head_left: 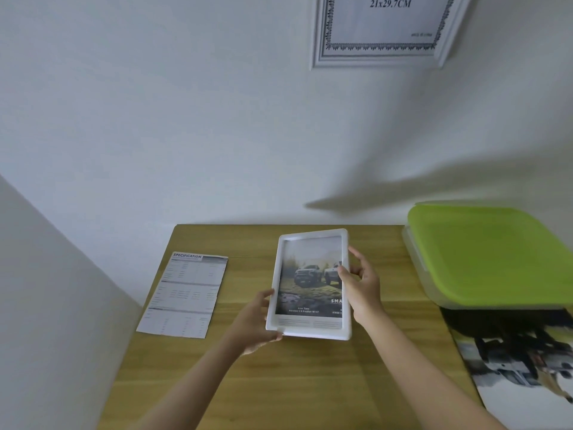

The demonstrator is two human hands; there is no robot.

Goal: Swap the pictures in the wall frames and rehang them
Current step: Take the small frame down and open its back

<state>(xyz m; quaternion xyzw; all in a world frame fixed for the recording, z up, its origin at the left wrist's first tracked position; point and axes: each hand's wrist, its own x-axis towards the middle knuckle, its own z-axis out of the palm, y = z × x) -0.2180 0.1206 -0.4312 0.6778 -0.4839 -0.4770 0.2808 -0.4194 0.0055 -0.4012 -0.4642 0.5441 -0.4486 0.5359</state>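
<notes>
Both hands hold a small white picture frame point(310, 283) upright above the wooden table point(310, 383), its front facing the camera. The picture inside it point(310, 276) shows off-road vehicles on grass. The left hand point(255, 322) grips the frame's lower left corner, fingers curled round the edge. The right hand point(361, 288) grips the right edge, thumb pressed on the front and fingers behind.

A larger white frame point(384, 29) hangs on the wall point(186, 119) above, with a sheet marked 21x29.7CM inside. A printed sheet point(186, 294) headed SPECIFICATION lies flat on the table, left of the held frame. At the right stands a clear box with a green lid point(490, 256). Another vehicle picture point(521, 364) lies just in front of the box.
</notes>
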